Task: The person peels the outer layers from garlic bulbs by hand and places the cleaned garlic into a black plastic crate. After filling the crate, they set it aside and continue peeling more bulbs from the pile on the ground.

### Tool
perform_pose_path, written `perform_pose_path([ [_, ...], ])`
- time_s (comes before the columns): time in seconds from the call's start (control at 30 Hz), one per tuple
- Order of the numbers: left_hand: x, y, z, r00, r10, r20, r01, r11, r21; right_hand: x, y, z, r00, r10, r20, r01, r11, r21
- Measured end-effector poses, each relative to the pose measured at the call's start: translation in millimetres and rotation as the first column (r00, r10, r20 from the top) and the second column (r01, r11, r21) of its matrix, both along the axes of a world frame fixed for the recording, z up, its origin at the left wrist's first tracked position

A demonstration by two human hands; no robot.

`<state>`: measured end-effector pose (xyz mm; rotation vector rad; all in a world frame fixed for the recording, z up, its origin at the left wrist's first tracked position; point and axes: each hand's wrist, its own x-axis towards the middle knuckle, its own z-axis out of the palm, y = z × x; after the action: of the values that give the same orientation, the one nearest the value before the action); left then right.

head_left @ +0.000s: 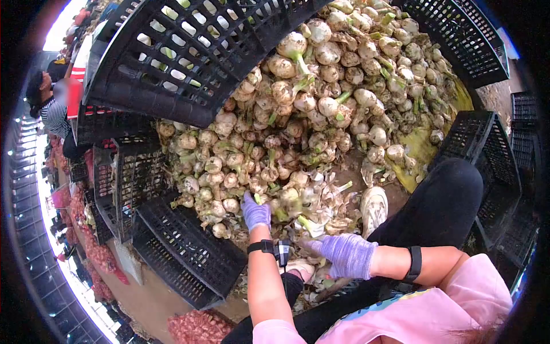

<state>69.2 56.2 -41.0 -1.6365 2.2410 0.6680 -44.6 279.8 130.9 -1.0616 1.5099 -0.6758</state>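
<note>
My left hand [256, 214], in a purple knitted glove, is at the near side of a big heap of garlic bulbs [328, 53]. Its fingers are closed around the green stem [259, 199] of a bulb, partly hidden by the hand. Gloved alike, my right hand [345, 255] hovers above the loose peelings with its fingers curled and pointing left. Whatever it may hold is hidden. A pale green stalk [311, 226] lies just beyond it. Between the hands and the heap, a patch of bulbs [288, 205] looks blurred.
A tilted black crate [172, 92] overhangs the heap at upper left. More black crates [186, 252] stand on the left, others [481, 149] on the right. Yellow sheeting [413, 152] lies under the heap. A person [54, 117] is at far left, beside red net sacks [94, 241].
</note>
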Motion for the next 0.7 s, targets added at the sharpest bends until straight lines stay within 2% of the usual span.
perform_pose_path([
  [0.03, 1, 1, 3, 1.0, -0.007, 0.022, 0.006, 0.999, 0.044, -1, -1, 2, 1.0, 0.03, 0.004, -0.031, 0.999, 0.043],
  [0.07, 12, -7, -19, 0.996, 0.075, 0.042, -0.081, 0.983, 0.162, -1, -1, 4, 0.998, 0.061, 0.005, -0.061, 0.995, 0.084],
  [0.1, 11, -8, -17, 0.997, 0.074, 0.034, -0.078, 0.984, 0.158, 1, 0, 3, 0.998, 0.059, -0.003, -0.059, 0.995, 0.079],
  [0.17, 10, -6, -11, 0.995, -0.006, 0.097, -0.017, 0.973, 0.232, 6, 4, -1, 0.97, 0.159, -0.186, -0.16, 0.987, 0.009],
  [0.2, 8, 6, 8, 0.995, -0.092, 0.047, 0.09, 0.995, 0.048, 5, 3, 2, 0.955, 0.208, -0.212, -0.199, 0.978, 0.063],
  [0.23, 4, 13, 29, 0.995, -0.098, 0.036, 0.096, 0.995, 0.039, 5, 4, 3, 0.953, 0.201, -0.225, -0.193, 0.98, 0.057],
  [0.27, 3, 20, 49, 0.989, 0.018, -0.149, 0.0, 0.992, 0.123, 7, 5, 2, 0.966, 0.179, -0.189, -0.173, 0.984, 0.048],
  [0.3, 8, 24, 61, 0.938, 0.146, -0.315, -0.077, 0.972, 0.223, 11, 6, -1, 0.976, 0.156, -0.15, -0.153, 0.988, 0.037],
  [0.33, 17, 26, 61, 0.748, 0.348, -0.566, -0.148, 0.918, 0.369, 20, 11, -13, 0.993, -0.011, -0.121, -0.01, 0.985, -0.172],
  [0.37, 34, 28, 65, 0.678, 0.408, -0.612, -0.135, 0.887, 0.442, 28, 15, -22, 0.992, -0.017, -0.124, -0.006, 0.983, -0.185],
  [0.43, 31, 60, 145, 0.567, 0.475, -0.674, -0.069, 0.842, 0.535, 35, 13, -15, 0.971, -0.207, 0.121, 0.228, 0.953, -0.201],
  [0.47, 30, 82, 192, 0.478, 0.581, -0.658, 0.011, 0.745, 0.666, 25, 12, 7, 0.946, -0.173, 0.273, 0.192, 0.981, -0.043],
  [0.5, 44, 97, 199, 0.399, 0.59, -0.702, 0.009, 0.763, 0.646, 31, 11, 3, 0.948, -0.169, 0.271, 0.192, 0.98, -0.059],
  [0.57, 55, 131, 230, 0.268, 0.612, -0.744, 0.052, 0.762, 0.646, 48, 9, -14, 0.865, -0.335, 0.373, 0.467, 0.809, -0.357],
  [0.6, 60, 140, 233, 0.319, 0.434, -0.843, 0.06, 0.878, 0.475, 45, 10, 2, 0.814, -0.325, 0.482, 0.516, 0.785, -0.342],
  [0.63, 64, 149, 235, 0.365, 0.24, -0.899, 0.078, 0.955, 0.287, 40, 15, 18, 0.816, -0.321, 0.48, 0.515, 0.782, -0.351],
  [0.7, 71, 162, 239, 0.443, 0.183, -0.878, 0.115, 0.959, 0.258, 37, 25, 43, 0.638, -0.272, 0.72, 0.526, 0.837, -0.149],
])
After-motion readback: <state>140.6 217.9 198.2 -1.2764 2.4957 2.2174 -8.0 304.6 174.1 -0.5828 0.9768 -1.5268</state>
